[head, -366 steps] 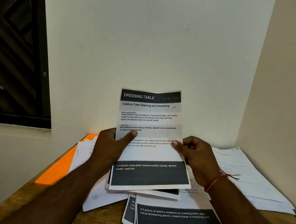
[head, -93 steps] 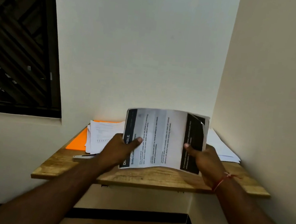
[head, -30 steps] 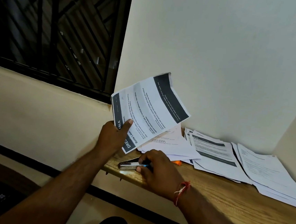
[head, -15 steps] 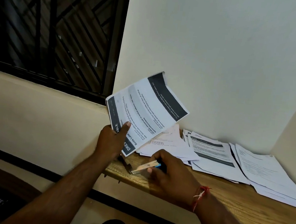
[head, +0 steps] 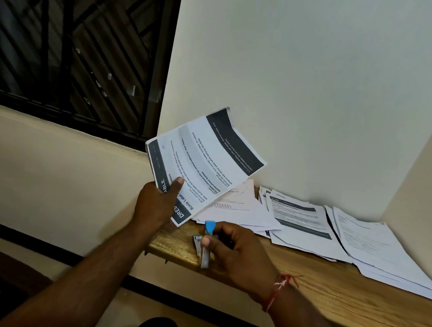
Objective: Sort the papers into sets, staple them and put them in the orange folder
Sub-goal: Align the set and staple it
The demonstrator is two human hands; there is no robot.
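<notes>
My left hand (head: 156, 205) grips a set of printed papers (head: 204, 162) by its dark header corner and holds it tilted up above the shelf's left end. My right hand (head: 237, 255) is closed around a silver stapler with a blue end (head: 207, 244), lifted just over the wooden shelf (head: 329, 290) and standing nearly upright. The stapler sits a little below the lower corner of the held papers, apart from them. The orange folder is hidden under the paper piles.
Loose white sheets (head: 234, 210) lie behind my hands. Further right lie a printed stack (head: 301, 224) and a larger white stack (head: 376, 244), reaching the corner wall. A barred dark window (head: 73, 44) is at the upper left.
My right hand has picked the stapler up from the shelf's left end and turned it upright. My left hand keeps the papers raised, almost in the same place.
</notes>
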